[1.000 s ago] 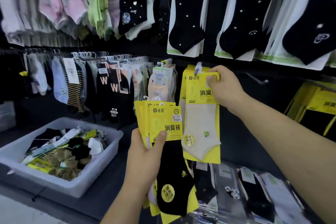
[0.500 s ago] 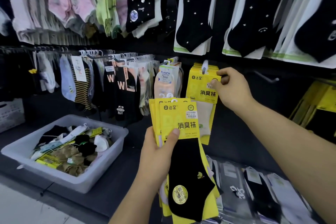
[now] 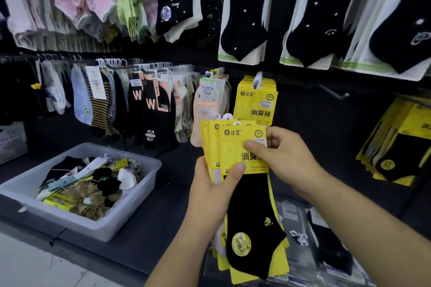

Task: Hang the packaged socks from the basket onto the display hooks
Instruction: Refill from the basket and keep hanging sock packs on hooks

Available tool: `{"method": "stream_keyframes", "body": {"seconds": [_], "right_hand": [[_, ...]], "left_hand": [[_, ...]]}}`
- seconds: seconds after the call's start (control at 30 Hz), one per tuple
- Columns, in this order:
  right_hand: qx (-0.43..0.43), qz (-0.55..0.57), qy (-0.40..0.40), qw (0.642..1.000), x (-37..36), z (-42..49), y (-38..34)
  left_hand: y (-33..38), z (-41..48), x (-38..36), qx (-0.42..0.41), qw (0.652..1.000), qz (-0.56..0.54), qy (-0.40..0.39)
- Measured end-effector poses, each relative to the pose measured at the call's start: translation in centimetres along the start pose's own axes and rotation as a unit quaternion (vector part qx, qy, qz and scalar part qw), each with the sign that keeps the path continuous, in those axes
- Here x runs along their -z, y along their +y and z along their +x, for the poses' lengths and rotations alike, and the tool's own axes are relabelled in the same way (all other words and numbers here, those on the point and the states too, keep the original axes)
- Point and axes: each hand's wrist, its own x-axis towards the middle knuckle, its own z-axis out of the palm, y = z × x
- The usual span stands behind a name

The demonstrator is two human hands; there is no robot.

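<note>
Right of the right hand (image 3: pixel 285 158), a bare hook (image 3: pixel 333 93) juts from dark open panel. The basket (image 3: pixel 112 216) sits left of the left hand (image 3: pixel 210 191), its socks a blurred jumble. Both hands grip the fanned yellow sock packs (image 3: pixel 235 147), just below hung yellow packs (image 3: pixel 255 102).

An empty hook (image 3: pixel 335 92) juts right of the hung yellow packs (image 3: pixel 255 102) with open dark wall around it, while crowded sock rails (image 3: pixel 130 70) block the left.
</note>
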Motion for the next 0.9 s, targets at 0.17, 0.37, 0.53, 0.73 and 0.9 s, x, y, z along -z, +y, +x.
{"method": "stream_keyframes", "body": {"seconds": [0.17,0.37,0.53,0.73,0.9], "right_hand": [[-0.009,0.062,0.048,0.997,1.0,0.7,-0.6],[0.061,0.061,0.102,0.991,1.8,2.2,-3.9],[0.048,0.049,0.13,0.989,2.0,2.9,-5.4],[0.029,0.041,0.13,0.99,1.9,3.0,-5.8],[0.037,0.004,0.146,0.989,2.1,3.5,-5.5]], "left_hand": [[-0.1,0.0,0.3,0.017,0.999,-0.046,0.002],[0.1,0.2,1.0,0.014,0.998,-0.068,0.008],[0.3,0.2,1.3,0.005,0.998,-0.057,0.013],[0.1,0.3,2.0,-0.005,1.0,-0.026,0.015],[0.0,0.3,2.6,-0.017,1.0,-0.006,0.002]]}}
